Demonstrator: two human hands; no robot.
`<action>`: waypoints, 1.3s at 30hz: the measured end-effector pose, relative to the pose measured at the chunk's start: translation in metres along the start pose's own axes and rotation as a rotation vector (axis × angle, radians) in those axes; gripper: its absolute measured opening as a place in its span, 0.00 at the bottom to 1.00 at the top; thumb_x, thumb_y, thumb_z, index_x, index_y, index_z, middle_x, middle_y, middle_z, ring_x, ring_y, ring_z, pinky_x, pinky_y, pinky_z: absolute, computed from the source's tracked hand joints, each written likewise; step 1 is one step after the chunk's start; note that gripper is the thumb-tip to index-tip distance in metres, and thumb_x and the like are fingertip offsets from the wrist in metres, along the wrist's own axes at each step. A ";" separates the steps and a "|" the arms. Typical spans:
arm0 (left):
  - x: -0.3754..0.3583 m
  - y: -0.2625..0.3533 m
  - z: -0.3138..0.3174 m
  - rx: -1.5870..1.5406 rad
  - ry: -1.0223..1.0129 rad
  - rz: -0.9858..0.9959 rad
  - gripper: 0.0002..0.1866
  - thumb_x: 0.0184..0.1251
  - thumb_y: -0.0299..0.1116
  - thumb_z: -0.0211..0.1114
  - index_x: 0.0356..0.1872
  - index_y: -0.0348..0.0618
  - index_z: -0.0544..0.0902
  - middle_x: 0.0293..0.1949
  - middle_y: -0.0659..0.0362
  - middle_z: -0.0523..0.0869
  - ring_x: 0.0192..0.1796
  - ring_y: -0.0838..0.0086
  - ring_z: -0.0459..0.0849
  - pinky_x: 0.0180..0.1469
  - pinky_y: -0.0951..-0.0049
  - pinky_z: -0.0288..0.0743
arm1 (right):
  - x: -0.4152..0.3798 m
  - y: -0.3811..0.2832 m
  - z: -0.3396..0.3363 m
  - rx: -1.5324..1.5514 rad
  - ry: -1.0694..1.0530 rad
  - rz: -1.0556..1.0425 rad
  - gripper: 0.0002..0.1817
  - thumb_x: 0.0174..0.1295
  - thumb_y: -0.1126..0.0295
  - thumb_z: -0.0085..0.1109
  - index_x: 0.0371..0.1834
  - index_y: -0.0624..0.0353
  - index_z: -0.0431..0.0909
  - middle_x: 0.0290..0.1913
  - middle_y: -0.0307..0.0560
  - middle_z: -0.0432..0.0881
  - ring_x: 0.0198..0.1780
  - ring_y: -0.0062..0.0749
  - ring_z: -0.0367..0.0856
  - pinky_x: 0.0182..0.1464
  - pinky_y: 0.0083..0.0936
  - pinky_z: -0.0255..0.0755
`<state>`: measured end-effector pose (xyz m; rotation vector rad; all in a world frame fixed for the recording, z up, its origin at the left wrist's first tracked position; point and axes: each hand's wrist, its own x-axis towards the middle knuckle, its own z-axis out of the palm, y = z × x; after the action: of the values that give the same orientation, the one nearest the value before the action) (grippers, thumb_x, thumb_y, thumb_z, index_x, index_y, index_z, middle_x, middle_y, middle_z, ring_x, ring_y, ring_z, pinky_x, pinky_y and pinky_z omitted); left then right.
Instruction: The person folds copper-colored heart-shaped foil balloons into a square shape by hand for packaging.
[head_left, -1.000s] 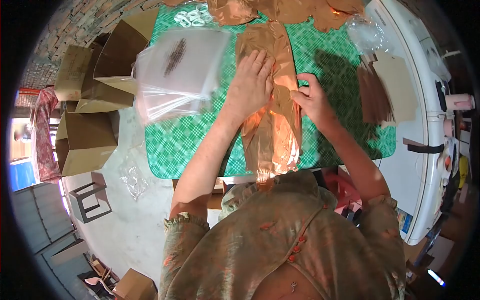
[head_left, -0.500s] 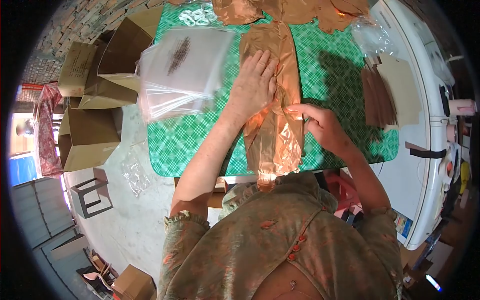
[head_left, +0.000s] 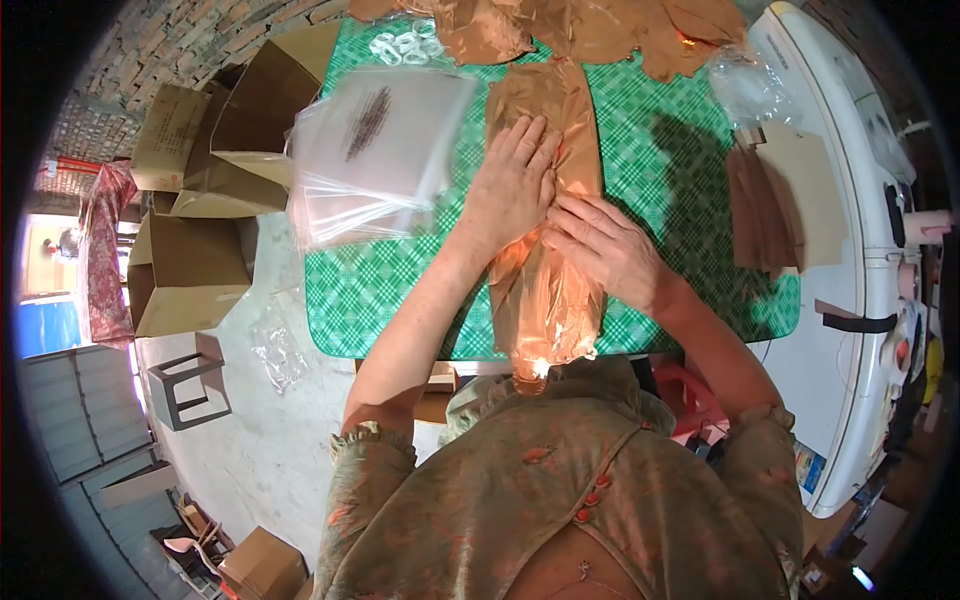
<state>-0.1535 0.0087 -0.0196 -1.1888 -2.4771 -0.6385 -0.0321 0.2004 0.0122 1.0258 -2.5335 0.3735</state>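
A long, folded piece of shiny copper-coloured foil [head_left: 545,310] lies lengthwise on the green checked tabletop [head_left: 650,310], its near end hanging over the front edge. My left hand [head_left: 510,190] lies flat on the foil's left side with the fingers stretched out. Against it from the right, my right hand [head_left: 608,250] rests on the middle of the foil, fingers extended and its fingertips close to the left hand. What is under the palms is hidden.
More copper-coloured foil [head_left: 640,35] covers the far edge. To the left lie a stack of clear plastic bags [head_left: 370,160] and white rings [head_left: 405,45]. Brown cardboard sheets [head_left: 762,210] and a crumpled clear bag [head_left: 750,85] are on the right. Open cartons [head_left: 195,275] stand beyond the table's left side.
My right hand has moved from the foil's right edge onto its middle, and its fingers have gone from a pinch to stretched out. My left hand stays flat on the foil.
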 end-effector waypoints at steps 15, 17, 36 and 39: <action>-0.033 0.052 -0.003 -0.048 -0.072 0.010 0.32 0.78 0.36 0.62 0.80 0.38 0.72 0.80 0.40 0.70 0.84 0.45 0.65 0.85 0.46 0.57 | -0.057 -0.039 -0.024 0.234 -0.090 0.185 0.22 0.70 0.72 0.60 0.66 0.62 0.84 0.71 0.52 0.83 0.77 0.44 0.77 0.81 0.44 0.69; -0.035 0.054 -0.006 -0.111 -0.094 -0.020 0.34 0.78 0.36 0.63 0.82 0.41 0.69 0.82 0.41 0.67 0.85 0.45 0.63 0.86 0.45 0.55 | -0.058 -0.040 -0.023 0.235 -0.090 0.185 0.22 0.69 0.72 0.61 0.66 0.62 0.84 0.71 0.52 0.83 0.78 0.44 0.77 0.82 0.44 0.68; -0.034 0.003 -0.047 -0.497 -0.349 0.170 0.23 0.82 0.42 0.59 0.64 0.37 0.88 0.74 0.50 0.83 0.80 0.51 0.74 0.84 0.55 0.66 | -0.041 -0.025 -0.038 0.382 -0.107 0.205 0.24 0.61 0.70 0.71 0.62 0.61 0.84 0.60 0.54 0.90 0.67 0.49 0.87 0.68 0.43 0.81; -0.029 -0.002 -0.051 -0.553 -0.430 0.137 0.32 0.88 0.54 0.46 0.67 0.36 0.86 0.77 0.51 0.80 0.82 0.51 0.71 0.86 0.55 0.62 | -0.025 -0.008 -0.065 0.633 -0.392 0.384 0.27 0.61 0.68 0.70 0.65 0.63 0.83 0.62 0.57 0.88 0.67 0.50 0.87 0.64 0.37 0.82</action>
<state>-0.1333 -0.0376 0.0098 -1.8471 -2.5996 -1.1872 0.0057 0.2347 0.0598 0.8578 -3.0540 1.2551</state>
